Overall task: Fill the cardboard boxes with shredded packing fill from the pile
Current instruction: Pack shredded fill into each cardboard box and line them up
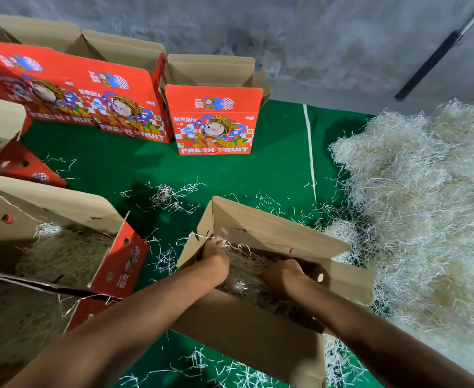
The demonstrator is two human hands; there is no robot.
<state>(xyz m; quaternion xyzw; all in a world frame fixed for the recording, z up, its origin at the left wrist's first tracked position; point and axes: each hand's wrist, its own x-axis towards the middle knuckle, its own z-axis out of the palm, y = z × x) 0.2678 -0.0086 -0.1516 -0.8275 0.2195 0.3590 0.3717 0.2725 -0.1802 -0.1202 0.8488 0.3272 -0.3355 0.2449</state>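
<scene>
Since the fill is loose shredded strands, it should handle as very light, springy and soft, with nothing in it to break. It will tangle and cling, so a clump lifts as one matted wad and sheds stray threads. I judge the best hold is a deep two-handed scoop into the bulk, fingers spread wide, then pressing it down so it packs.

Both hands are down inside the open box near the front edge of the green floor. The left hand lies at the box's left end, fingers reaching forward into the strands. The right hand is knuckles-up with fingers curled down into the fill; how firm either grip is I cannot tell, since the fingertips are buried.

This fill looks pale, straw to off-white, in thin crinkled strips, matted like dry hay. The pile heaps along the right edge of the floor, just beside the box. Loose threads litter the floor around it. A second box at the left edge already holds a layer, and upright red printed boxes stand along the far edge by the wall
</scene>
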